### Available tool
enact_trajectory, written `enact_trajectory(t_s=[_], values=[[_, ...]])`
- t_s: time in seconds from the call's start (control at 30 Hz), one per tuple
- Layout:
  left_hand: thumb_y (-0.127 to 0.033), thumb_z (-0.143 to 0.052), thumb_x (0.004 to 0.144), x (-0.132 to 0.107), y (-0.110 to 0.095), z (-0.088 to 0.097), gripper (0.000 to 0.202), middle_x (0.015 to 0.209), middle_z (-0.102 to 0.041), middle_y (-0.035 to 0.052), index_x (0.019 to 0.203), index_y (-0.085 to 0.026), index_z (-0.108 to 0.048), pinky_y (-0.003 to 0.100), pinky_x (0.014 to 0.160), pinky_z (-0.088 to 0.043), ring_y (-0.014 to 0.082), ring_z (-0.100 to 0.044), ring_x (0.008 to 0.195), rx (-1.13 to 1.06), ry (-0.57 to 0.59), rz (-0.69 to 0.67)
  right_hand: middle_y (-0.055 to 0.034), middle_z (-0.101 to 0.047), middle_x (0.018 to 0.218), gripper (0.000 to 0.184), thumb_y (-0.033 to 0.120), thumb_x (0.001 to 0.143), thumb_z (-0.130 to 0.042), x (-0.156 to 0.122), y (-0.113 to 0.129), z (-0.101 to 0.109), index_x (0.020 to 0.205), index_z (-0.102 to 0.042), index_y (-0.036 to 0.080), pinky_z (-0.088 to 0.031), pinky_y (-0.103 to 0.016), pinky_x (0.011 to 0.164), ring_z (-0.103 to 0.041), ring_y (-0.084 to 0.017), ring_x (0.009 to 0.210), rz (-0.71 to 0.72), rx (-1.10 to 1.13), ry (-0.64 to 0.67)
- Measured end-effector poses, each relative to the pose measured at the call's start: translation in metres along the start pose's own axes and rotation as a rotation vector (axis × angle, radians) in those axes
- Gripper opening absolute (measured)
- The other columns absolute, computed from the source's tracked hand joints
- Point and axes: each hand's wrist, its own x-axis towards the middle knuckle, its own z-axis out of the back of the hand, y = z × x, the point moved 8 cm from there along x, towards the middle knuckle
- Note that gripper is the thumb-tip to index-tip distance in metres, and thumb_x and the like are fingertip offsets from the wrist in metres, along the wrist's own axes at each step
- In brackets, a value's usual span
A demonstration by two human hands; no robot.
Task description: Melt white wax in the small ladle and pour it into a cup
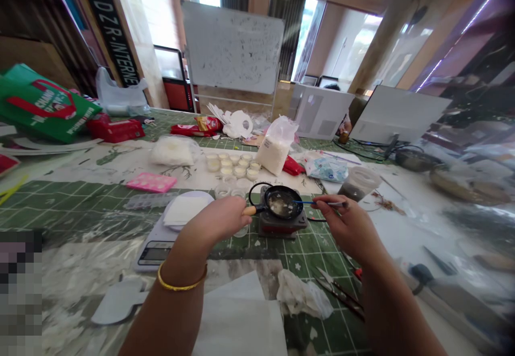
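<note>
My left hand (221, 217) is closed around the light wooden handle of a small black frying pan (298, 195). The pan sits on a compact electric hot plate (277, 231), with whitish lumps and clear liquid inside it. Pinched in my right hand (348, 224) is a thin blue stick (308, 202), its far end reaching into the pan; its exact kind is hard to make out. Left of the pan stands a white kitchen scale (149, 258) with a stack of white sheets (185, 211) on top. Clear empty cups (223, 190) are partly hidden behind my left hand.
Several small cups of pale wax (239, 171) stand beyond the pan, beside a bag of white pellets (277, 147). A pink mold (151, 182) lies left. Scissors (338, 291) and crumpled tissue (301, 294) lie nearer me. A plastic tub (359, 183) stands right.
</note>
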Motion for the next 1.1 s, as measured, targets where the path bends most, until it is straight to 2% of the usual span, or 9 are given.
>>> enact_trajectory(t_s=[0.13, 0.23, 0.37, 0.5, 0.6, 0.73, 0.87, 0.97, 1.1], values=[[-0.043, -0.044, 0.078, 0.000, -0.001, 0.000, 0.029, 0.072, -0.062, 0.0052, 0.068, -0.018, -0.055, 0.026, 0.050, -0.030, 0.0154, -0.053, 0.061, 0.000, -0.019, -0.023, -0.0034, -0.068, 0.086, 0.026, 0.035, 0.084, -0.045, -0.002, 0.002, -0.006, 0.090, -0.066, 0.022, -0.041, -0.033, 0.078, -0.060, -0.021, 0.084, 0.025, 0.011, 0.055], [-0.042, -0.044, 0.078, 0.001, 0.001, -0.001, 0.029, 0.072, -0.062, 0.0049, 0.068, -0.018, -0.055, 0.026, 0.050, -0.030, 0.0155, -0.053, 0.061, 0.001, -0.021, -0.028, -0.0035, -0.068, 0.088, 0.026, 0.036, 0.084, -0.044, -0.002, 0.002, -0.006, 0.092, -0.066, 0.023, -0.041, -0.033, 0.078, -0.059, -0.021, 0.086, 0.020, 0.013, 0.027], [-0.044, -0.044, 0.078, 0.002, 0.003, -0.002, 0.030, 0.074, -0.062, 0.0057, 0.071, -0.017, -0.056, 0.026, 0.051, -0.031, 0.0159, -0.054, 0.062, -0.008, -0.019, -0.017, -0.0034, -0.068, 0.087, 0.026, 0.035, 0.084, -0.044, -0.001, 0.005, -0.009, 0.091, -0.067, 0.023, -0.041, -0.033, 0.078, -0.060, -0.020, 0.085, 0.043, 0.018, 0.053], [-0.044, -0.044, 0.078, 0.001, 0.003, -0.001, 0.030, 0.074, -0.062, 0.0060, 0.070, -0.017, -0.056, 0.026, 0.051, -0.031, 0.0163, -0.054, 0.062, -0.013, -0.017, -0.014, -0.0044, -0.068, 0.088, 0.029, 0.037, 0.084, -0.043, 0.000, 0.005, -0.007, 0.093, -0.067, 0.023, -0.042, -0.033, 0.077, -0.060, -0.021, 0.085, 0.035, 0.026, 0.001], [-0.044, -0.044, 0.078, 0.001, 0.004, -0.001, 0.030, 0.075, -0.063, 0.0061, 0.071, -0.018, -0.057, 0.026, 0.050, -0.031, 0.0165, -0.055, 0.063, -0.016, -0.017, -0.004, -0.0042, -0.067, 0.087, 0.027, 0.036, 0.084, -0.045, -0.001, 0.005, -0.012, 0.092, -0.067, 0.023, -0.042, -0.034, 0.077, -0.060, -0.021, 0.085, 0.038, 0.033, 0.046], [-0.043, -0.045, 0.077, 0.001, 0.003, -0.002, 0.029, 0.074, -0.063, 0.0056, 0.071, -0.018, -0.056, 0.026, 0.050, -0.031, 0.0164, -0.055, 0.062, -0.015, -0.020, -0.016, -0.0041, -0.066, 0.090, 0.027, 0.037, 0.085, -0.044, -0.001, 0.005, -0.011, 0.094, -0.066, 0.024, -0.042, -0.034, 0.078, -0.059, -0.020, 0.087, 0.029, 0.056, 0.022], [-0.043, -0.045, 0.077, 0.002, 0.003, -0.002, 0.028, 0.072, -0.062, 0.0050, 0.069, -0.018, -0.056, 0.026, 0.050, -0.031, 0.0159, -0.054, 0.061, -0.019, -0.018, -0.016, -0.0039, -0.066, 0.091, 0.025, 0.035, 0.084, -0.045, -0.002, 0.008, -0.018, 0.094, -0.066, 0.025, -0.042, -0.035, 0.080, -0.058, -0.021, 0.090, 0.041, 0.077, 0.067], [-0.042, -0.045, 0.077, 0.002, 0.002, -0.001, 0.028, 0.072, -0.062, 0.0046, 0.068, -0.018, -0.055, 0.026, 0.050, -0.031, 0.0156, -0.054, 0.061, -0.017, -0.024, -0.017, -0.0039, -0.065, 0.093, 0.025, 0.035, 0.085, -0.045, -0.002, 0.009, -0.016, 0.096, -0.065, 0.025, -0.041, -0.035, 0.080, -0.057, -0.020, 0.091, 0.033, 0.095, 0.021], [-0.043, -0.044, 0.077, 0.001, 0.002, -0.001, 0.029, 0.072, -0.062, 0.0047, 0.068, -0.018, -0.055, 0.026, 0.050, -0.031, 0.0154, -0.054, 0.061, -0.023, -0.018, -0.006, -0.0044, -0.065, 0.091, 0.025, 0.033, 0.085, -0.045, -0.003, 0.011, -0.020, 0.096, -0.065, 0.024, -0.041, -0.035, 0.081, -0.057, -0.020, 0.090, 0.049, 0.097, 0.062]])
